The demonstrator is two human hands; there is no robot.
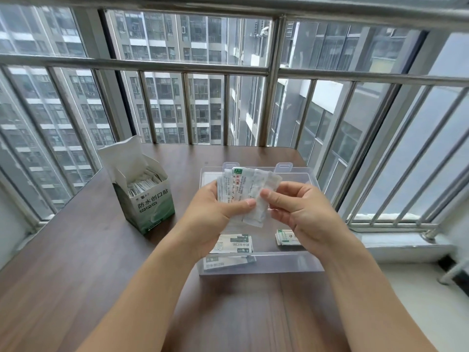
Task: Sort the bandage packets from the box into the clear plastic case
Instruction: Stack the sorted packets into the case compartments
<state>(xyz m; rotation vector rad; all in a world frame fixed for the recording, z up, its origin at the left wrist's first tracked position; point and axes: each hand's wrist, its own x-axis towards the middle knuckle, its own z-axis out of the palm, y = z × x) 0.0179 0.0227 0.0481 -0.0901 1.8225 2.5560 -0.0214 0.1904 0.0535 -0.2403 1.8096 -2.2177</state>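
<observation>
We hold a fanned bundle of bandage packets (243, 189) in the air above the clear plastic case (299, 261). Our left hand (215, 214) grips the bundle from its left side, thumb pressed across the front of the packets and the other fingers hidden behind them. Our right hand (297, 212) pinches the right edge of the fan between thumb and forefinger, with the remaining fingers loosely curled below.

The case sits open on the wooden table (76, 262), toward the table's right edge and about midway between its near and far edges. Its lid stands up at the far side, two hanging tabs showing at the top. Inside, a stack of large packets (236, 243) lies against the near wall at the case's left end, partly covered by our left wrist. A smaller stack of narrow packets (288, 237) lies near the right end, well apart from the large ones and partly hidden behind our right hand.

The green and white bandage box (149, 201) stands upright to the left of the case, nearer the table's far left corner, its top flap raised. More packets (143, 182) are crammed inside it, standing on edge.

Beyond the far edge, a metal window railing (272, 80) runs across, with tower blocks outside.
</observation>
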